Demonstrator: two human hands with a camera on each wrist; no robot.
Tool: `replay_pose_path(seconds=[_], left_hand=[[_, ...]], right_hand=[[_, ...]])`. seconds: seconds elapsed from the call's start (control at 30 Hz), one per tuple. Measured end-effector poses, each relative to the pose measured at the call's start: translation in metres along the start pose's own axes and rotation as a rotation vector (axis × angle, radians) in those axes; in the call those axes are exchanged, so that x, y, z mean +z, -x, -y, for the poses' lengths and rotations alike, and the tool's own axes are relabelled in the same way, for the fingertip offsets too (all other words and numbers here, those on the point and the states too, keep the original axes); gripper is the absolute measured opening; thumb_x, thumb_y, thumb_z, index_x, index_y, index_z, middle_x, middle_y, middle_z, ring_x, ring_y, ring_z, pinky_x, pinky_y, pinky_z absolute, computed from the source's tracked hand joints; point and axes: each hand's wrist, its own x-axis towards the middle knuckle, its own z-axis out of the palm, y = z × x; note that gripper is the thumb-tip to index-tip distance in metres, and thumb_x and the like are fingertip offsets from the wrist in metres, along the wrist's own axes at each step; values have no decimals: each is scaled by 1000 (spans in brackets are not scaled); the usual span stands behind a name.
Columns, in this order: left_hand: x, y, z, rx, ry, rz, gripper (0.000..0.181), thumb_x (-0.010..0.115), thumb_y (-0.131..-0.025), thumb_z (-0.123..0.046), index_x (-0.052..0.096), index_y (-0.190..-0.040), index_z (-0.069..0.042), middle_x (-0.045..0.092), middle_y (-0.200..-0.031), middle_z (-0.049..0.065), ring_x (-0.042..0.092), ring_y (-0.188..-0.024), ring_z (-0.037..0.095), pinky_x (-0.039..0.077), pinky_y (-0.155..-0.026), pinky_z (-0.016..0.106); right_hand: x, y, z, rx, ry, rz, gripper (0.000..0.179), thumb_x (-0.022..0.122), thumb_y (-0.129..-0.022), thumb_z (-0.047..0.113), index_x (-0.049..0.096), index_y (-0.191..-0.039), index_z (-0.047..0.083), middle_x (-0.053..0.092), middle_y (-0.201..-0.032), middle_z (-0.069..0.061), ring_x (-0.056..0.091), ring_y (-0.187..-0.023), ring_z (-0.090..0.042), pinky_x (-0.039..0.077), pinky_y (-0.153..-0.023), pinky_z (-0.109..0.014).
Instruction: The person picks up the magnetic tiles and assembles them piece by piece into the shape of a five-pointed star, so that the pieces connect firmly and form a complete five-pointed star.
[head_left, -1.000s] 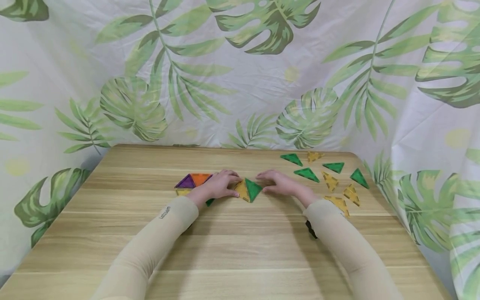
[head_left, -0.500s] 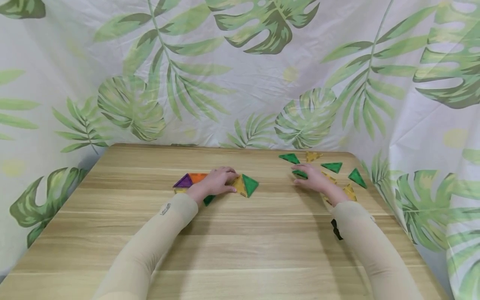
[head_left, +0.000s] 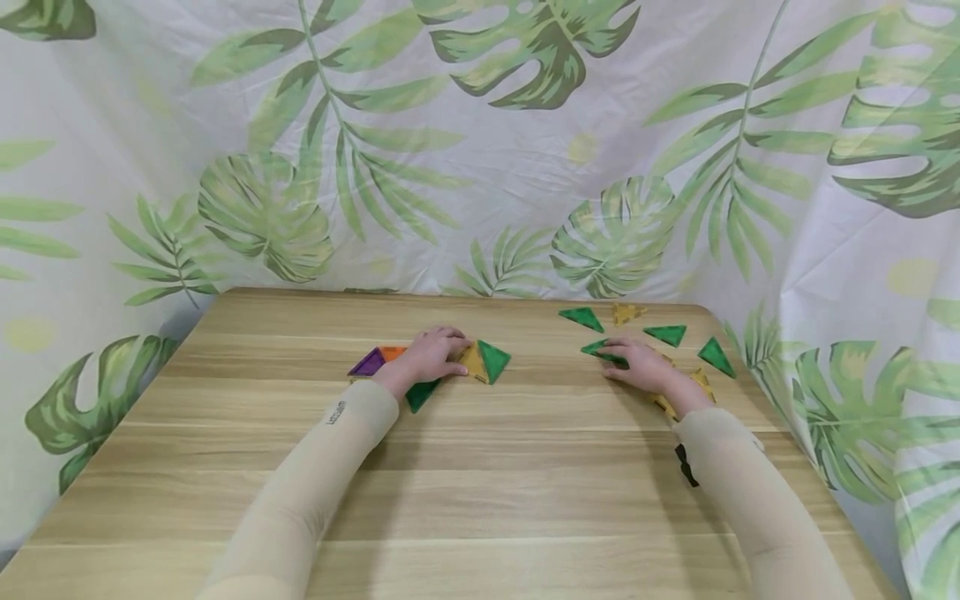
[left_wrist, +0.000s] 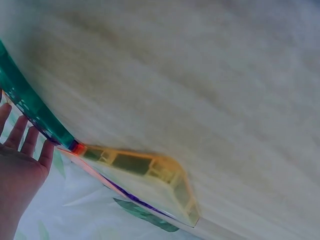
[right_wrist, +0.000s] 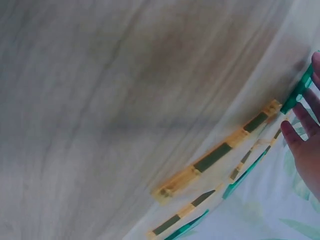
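With fingers at the far edge and thumb at the near edge, my left hand (head_left: 429, 357) grips a yellow triangle magnetic tile (head_left: 473, 363). A green triangle tile (head_left: 495, 360) lies against its right side. Partly beneath that hand are a purple tile (head_left: 368, 363), an orange tile (head_left: 393, 353) and another green tile (head_left: 422, 394); the left wrist view shows this green tile (left_wrist: 37, 107) edge-on beside the fingers. Over on the right, my right hand (head_left: 639, 367) pinches a green triangle tile (head_left: 595, 347), part of it hidden under the fingers. The right wrist view shows this tile (right_wrist: 296, 92) tilted.
Around the right hand lie more green tiles (head_left: 581, 317) and yellow tiles (head_left: 627, 313), with one green tile (head_left: 717, 357) near the right table edge. A leaf-print curtain (head_left: 480, 150) hangs behind the wooden table (head_left: 480, 500).
My right hand has left the joined yellow and green tiles, moved right and taken hold of a loose green tile, shifting it slightly left. My left hand has brought the joined pair slightly left and away.
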Motion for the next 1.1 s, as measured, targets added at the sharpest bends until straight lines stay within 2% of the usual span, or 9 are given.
replay_pose_path(seconds=[0.3, 0.63, 1.1], left_hand=[[0, -4, 6, -7, -16, -3, 60, 63, -88, -43, 48, -139, -14, 46, -139, 12, 35, -132, 32, 30, -104, 58], [-5, -5, 10, -50, -23, -3, 59, 63, -89, -40, 48, -140, -14, 46, -139, 14, 35, -131, 34, 29, -105, 57], [-5, -6, 14, -107, -62, 1, 58, 58, -92, -40, 44, -142, -14, 44, -140, 15, 33, -131, 36, 26, -107, 57]], right_hand=[[5, 1, 10, -206, 5, 42, 43, 63, -91, 19, 55, -131, 4, 44, -140, -22, 37, -130, -42, 32, -103, -57], [12, -7, 32, -333, -42, 83, 38, 62, -91, 12, 58, -129, 10, 47, -140, -15, 39, -131, -36, 35, -104, -53], [20, -14, 67, -501, -43, 90, 37, 63, -88, 7, 61, -126, 9, 50, -138, -15, 44, -128, -36, 36, -103, -52]])
